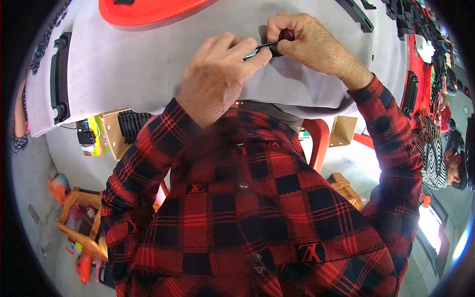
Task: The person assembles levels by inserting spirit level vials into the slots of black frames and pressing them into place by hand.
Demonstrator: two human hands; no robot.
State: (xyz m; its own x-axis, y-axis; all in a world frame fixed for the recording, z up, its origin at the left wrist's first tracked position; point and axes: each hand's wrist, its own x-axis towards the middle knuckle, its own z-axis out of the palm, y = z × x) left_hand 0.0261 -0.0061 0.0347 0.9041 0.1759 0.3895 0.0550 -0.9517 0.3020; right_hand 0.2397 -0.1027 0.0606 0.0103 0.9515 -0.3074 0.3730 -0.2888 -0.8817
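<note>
My left hand (213,72) and my right hand (311,44) meet over the pale cloth-covered table (128,64). Between their fingertips is a small, thin black piece (267,45), mostly hidden by the fingers. My left fingers press together on its left end, where a bit of light teal shows. At the other end, my right thumb and bent forefinger pinch it. What exactly the piece is, I cannot make out.
A red tray (116,20) lies at the far left, with a small black item in it. Long black parts rest at the left edge (60,79) and far right (357,16) of the table. A red chair (320,143) is behind me. Another person (431,148) sits at the right.
</note>
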